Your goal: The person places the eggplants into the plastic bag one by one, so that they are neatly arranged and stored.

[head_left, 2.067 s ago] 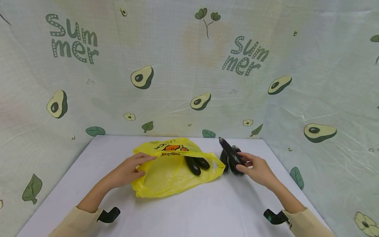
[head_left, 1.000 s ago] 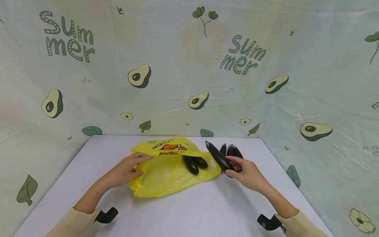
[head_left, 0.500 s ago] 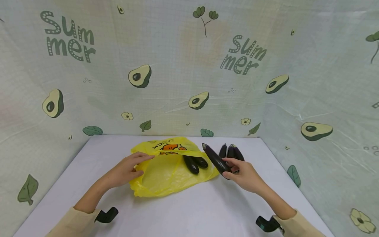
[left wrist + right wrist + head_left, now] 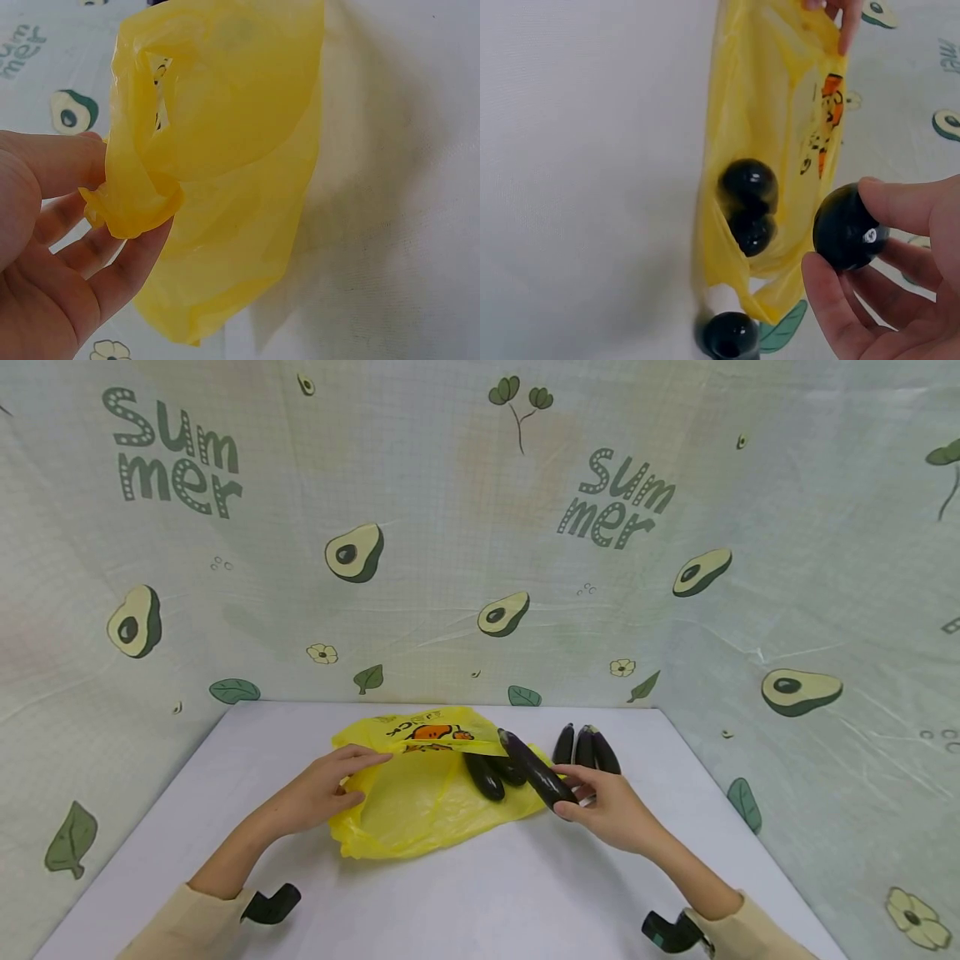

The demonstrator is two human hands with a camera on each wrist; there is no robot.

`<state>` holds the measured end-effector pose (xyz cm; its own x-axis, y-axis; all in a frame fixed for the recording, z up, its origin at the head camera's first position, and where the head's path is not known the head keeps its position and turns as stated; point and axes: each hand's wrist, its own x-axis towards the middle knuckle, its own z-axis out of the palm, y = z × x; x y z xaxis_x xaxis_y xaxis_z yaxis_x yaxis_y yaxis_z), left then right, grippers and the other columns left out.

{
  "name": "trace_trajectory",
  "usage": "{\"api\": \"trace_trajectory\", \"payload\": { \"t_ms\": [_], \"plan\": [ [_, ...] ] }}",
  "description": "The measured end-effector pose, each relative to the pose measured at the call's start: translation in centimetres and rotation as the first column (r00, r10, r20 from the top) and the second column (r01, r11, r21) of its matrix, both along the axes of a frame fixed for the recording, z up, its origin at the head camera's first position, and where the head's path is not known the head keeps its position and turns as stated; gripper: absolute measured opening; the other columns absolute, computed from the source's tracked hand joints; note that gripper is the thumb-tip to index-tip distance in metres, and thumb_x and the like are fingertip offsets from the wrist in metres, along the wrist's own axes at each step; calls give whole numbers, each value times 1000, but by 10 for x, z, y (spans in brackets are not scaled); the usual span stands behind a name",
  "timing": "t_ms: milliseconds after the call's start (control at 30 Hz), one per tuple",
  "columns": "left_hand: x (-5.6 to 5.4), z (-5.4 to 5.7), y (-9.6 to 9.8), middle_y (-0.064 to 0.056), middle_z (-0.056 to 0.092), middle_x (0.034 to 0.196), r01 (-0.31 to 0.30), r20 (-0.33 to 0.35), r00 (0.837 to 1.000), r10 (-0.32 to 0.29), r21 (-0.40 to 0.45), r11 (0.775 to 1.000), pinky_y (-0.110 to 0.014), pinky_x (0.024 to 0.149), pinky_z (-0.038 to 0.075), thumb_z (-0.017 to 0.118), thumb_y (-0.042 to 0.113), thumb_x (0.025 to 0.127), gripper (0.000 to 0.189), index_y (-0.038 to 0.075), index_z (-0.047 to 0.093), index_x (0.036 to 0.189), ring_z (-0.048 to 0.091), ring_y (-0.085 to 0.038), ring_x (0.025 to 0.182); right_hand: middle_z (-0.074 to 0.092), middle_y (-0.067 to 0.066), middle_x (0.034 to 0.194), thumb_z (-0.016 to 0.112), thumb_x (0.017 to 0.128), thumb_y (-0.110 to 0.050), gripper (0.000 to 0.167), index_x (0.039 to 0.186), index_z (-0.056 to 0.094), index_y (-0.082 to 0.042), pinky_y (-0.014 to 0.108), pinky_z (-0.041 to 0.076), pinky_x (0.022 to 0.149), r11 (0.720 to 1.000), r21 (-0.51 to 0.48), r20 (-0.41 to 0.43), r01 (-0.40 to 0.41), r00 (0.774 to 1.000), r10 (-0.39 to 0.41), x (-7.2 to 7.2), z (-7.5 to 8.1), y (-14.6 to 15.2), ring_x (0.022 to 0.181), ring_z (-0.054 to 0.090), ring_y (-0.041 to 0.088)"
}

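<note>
A thin yellow plastic bag (image 4: 420, 818) lies on its side on the table, its mouth spread towards the front. My left hand (image 4: 322, 787) holds the left part of its rim; in the left wrist view the fingers (image 4: 131, 262) curl round a gathered handle. Two dark purple eggplants (image 4: 483, 778) rest inside the bag. My right hand (image 4: 611, 808) grips another eggplant (image 4: 534, 772) by its thick end, tilted, stem end up and to the left, over the bag's right edge. The right wrist view shows this eggplant's rounded end (image 4: 847, 229) between thumb and fingers.
Several more eggplants (image 4: 585, 750) lie side by side right of the bag, behind my right hand. The white table (image 4: 465, 902) meets a cloth backdrop (image 4: 420, 635) printed with avocados along its back edge.
My right hand has carried its eggplant leftward, away from the others on the right, to the bag's right edge. The left hand has kept its place on the rim.
</note>
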<state>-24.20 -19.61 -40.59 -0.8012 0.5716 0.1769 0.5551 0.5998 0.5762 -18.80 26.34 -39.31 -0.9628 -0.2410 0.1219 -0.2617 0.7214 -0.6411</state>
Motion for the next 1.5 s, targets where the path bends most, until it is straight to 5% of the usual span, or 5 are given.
{"api": "trace_trajectory", "payload": {
  "t_ms": [1500],
  "plan": [
    [0, -2, 0, -10, 58, 146, -1, -6, 1000, 1, -4, 1000, -28, 82, 55, 74, -2, 96, 66, 20, 58, 155, 58, -20, 107, 73, 4, 126, 85, 93, -23, 53, 143, 68, -13, 27, 60, 77, 969, -20, 33, -245, 969, 245, 1, -21, -27, 100, 70, 21]
  ]
}}
